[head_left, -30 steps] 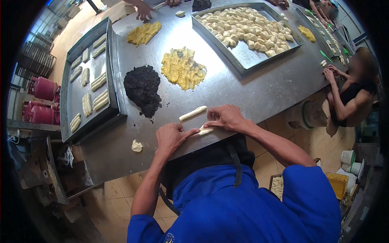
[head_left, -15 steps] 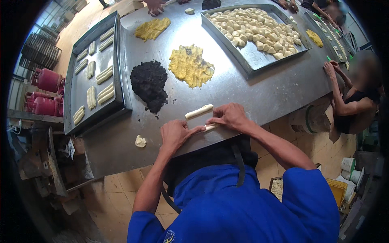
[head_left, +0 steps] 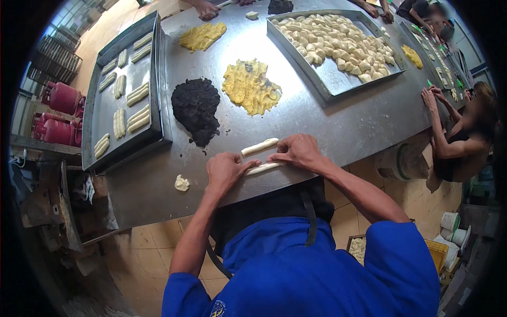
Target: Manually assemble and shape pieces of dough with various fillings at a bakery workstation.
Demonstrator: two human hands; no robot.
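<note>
My left hand (head_left: 226,170) and my right hand (head_left: 297,150) press on the two ends of a pale dough roll (head_left: 264,168) lying at the near edge of the steel table (head_left: 348,127). A second finished dough roll (head_left: 259,146) lies just beyond, between my hands. Farther out sit a dark black filling mound (head_left: 196,108) and a yellow filling pile (head_left: 249,87). A small lump of white dough (head_left: 181,183) rests to the left of my left hand.
A dark tray (head_left: 100,119) at the left holds several dough rolls. A large tray (head_left: 338,79) at the back right is full of pale dough pieces. Another yellow pile (head_left: 200,36) lies at the far edge. Other people stand at the right (head_left: 465,132) and far side. Red gas cylinders (head_left: 58,113) stand at left.
My hands have stayed on the dough roll at the table edge, shifting only slightly along it. The view has tilted a little.
</note>
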